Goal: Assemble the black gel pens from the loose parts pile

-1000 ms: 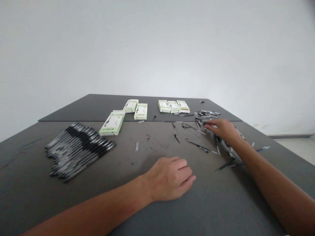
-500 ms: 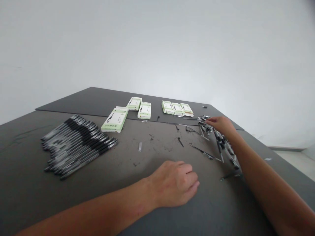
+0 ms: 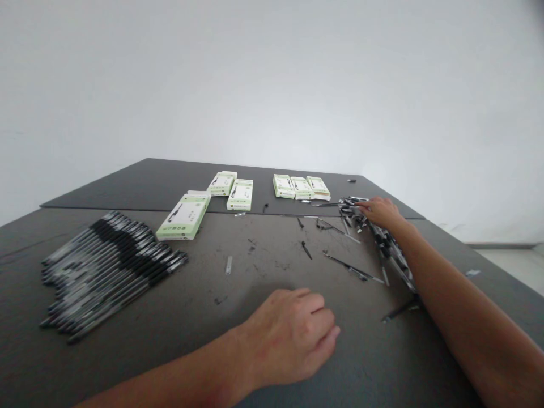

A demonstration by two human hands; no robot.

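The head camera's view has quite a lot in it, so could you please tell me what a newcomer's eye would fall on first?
Probably the neat slanting row of black-and-clear pens on the table's left side. Opposite, on the right, lies a jumbled heap of pen parts, with the right hand at its far end. Between them, the curled left hand sits in the foreground, with six green-and-white boxes farther back.

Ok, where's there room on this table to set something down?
The table's far-left stretch, behind the lined-up pens and left of the boxes, looks bare. So does the near patch between the left hand and right forearm. It's crowded around the right hand, among loose pen parts.
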